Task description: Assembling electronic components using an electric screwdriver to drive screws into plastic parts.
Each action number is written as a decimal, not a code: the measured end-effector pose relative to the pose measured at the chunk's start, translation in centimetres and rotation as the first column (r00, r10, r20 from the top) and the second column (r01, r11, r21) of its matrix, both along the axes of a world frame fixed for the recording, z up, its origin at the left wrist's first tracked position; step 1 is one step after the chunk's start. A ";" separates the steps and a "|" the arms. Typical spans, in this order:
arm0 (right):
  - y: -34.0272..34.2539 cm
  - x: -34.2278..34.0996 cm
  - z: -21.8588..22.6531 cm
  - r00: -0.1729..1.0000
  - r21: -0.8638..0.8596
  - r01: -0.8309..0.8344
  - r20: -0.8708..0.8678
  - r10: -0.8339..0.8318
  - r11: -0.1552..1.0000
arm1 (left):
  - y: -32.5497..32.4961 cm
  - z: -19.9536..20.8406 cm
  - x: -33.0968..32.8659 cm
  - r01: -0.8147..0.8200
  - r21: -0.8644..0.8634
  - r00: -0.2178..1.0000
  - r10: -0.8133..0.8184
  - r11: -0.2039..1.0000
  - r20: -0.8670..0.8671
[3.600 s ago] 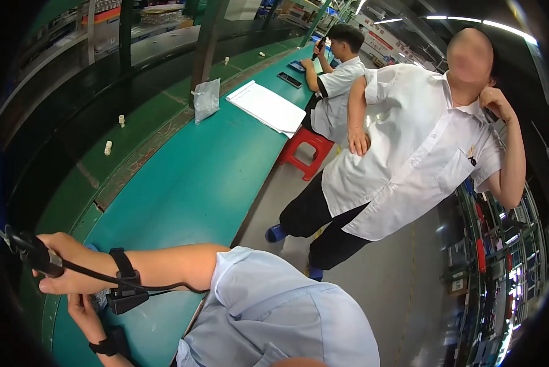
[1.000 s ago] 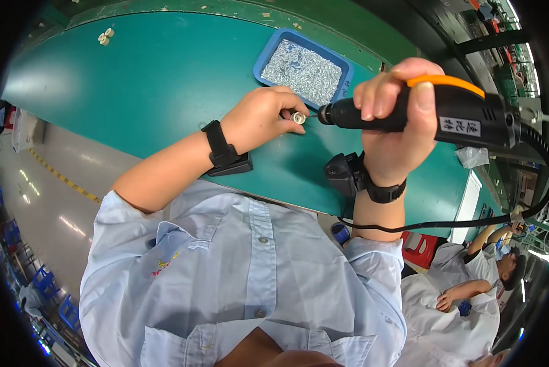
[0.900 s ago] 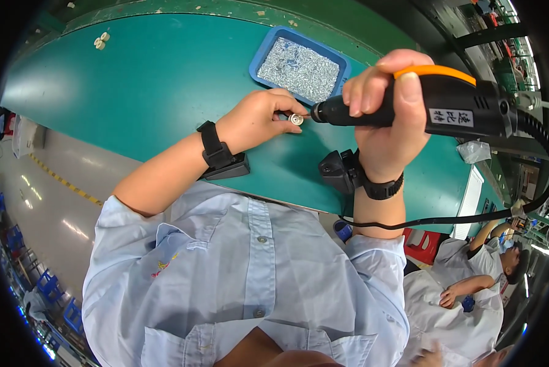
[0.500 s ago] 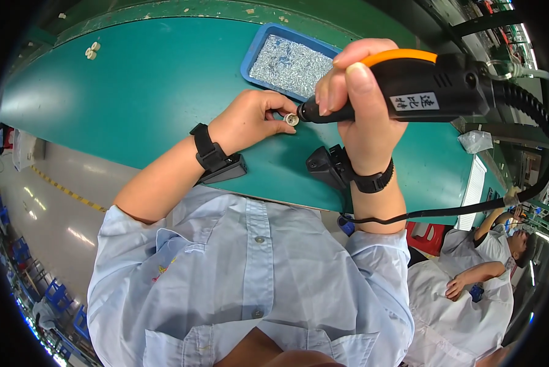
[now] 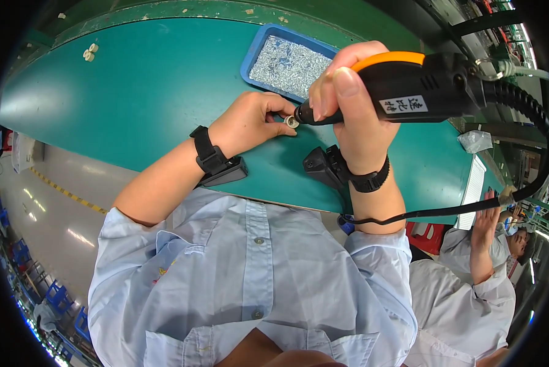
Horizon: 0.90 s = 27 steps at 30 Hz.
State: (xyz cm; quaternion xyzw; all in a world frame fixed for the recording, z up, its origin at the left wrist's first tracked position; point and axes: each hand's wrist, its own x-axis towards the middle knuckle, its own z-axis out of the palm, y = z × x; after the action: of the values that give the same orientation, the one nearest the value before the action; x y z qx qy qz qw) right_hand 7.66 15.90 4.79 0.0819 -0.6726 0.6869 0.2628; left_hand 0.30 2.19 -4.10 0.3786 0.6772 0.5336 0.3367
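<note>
Between the thumb and fingers of my left hand (image 5: 256, 120) is a small round cream-coloured part (image 5: 292, 122), its hollow face turned toward the tool. My right hand (image 5: 355, 101) is wrapped round a black electric screwdriver (image 5: 436, 85) with an orange strip along its top. The screwdriver lies sideways, and its narrow tip meets the round part at its upper edge. Whether a screw sits at the tip is too small to tell. Just beyond both hands stands a blue tray (image 5: 247, 64) full of small silvery metal pieces (image 5: 289, 64).
Several cream round parts (image 5: 90, 53) lie at the far left of the green table (image 5: 146, 79). The screwdriver's black cable (image 5: 546, 159) loops down on the right and back under my right forearm. A clear plastic bag (image 5: 475, 141) lies at the right; a co-worker (image 5: 464, 293) sits beyond.
My right hand has shifted slightly left with the screwdriver, bringing its tip onto the round part. My left hand stays almost still. The co-worker has raised a hand.
</note>
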 end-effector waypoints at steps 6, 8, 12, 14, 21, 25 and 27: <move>0.3 -0.2 -0.3 0.998 -0.147 0.046 0.046 -0.039 0.988 | 0.6 0.4 -0.4 0.029 -0.017 0.999 -0.029 0.999 -0.023; 0.4 0.0 0.2 0.996 -0.195 0.081 0.043 -0.074 0.977 | 0.7 0.9 -0.3 0.027 -0.037 0.992 -0.031 0.999 -0.121; 0.1 0.5 0.7 0.982 -0.104 0.088 0.179 -0.068 0.991 | 1.3 0.4 0.5 -0.041 0.129 0.986 0.060 0.991 -0.153; 0.5 -0.2 0.3 0.988 -0.109 0.109 0.126 -0.095 0.988 | 1.0 -1.1 -0.1 -0.073 -0.021 0.972 0.067 0.997 -0.223; 4.0 3.8 4.9 0.991 -0.342 -0.046 0.105 0.087 0.939 | 2.9 -0.8 0.2 0.003 -0.117 0.980 -0.026 0.993 -0.195; 9.2 3.8 2.8 0.998 -0.289 0.061 0.021 -0.058 0.955 | 7.6 -1.9 0.5 0.010 -0.076 0.998 -0.015 0.997 -0.058; 9.9 3.1 2.1 0.996 -0.269 0.085 0.026 -0.082 0.959 | 8.2 -1.8 -0.3 0.010 -0.074 0.998 -0.014 0.997 -0.054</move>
State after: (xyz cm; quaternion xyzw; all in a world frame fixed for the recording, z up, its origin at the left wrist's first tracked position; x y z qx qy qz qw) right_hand 10.73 25.83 6.89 0.0119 -0.5774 0.7611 0.2954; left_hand 0.04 10.35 -5.93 0.3845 0.7028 0.4959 0.3352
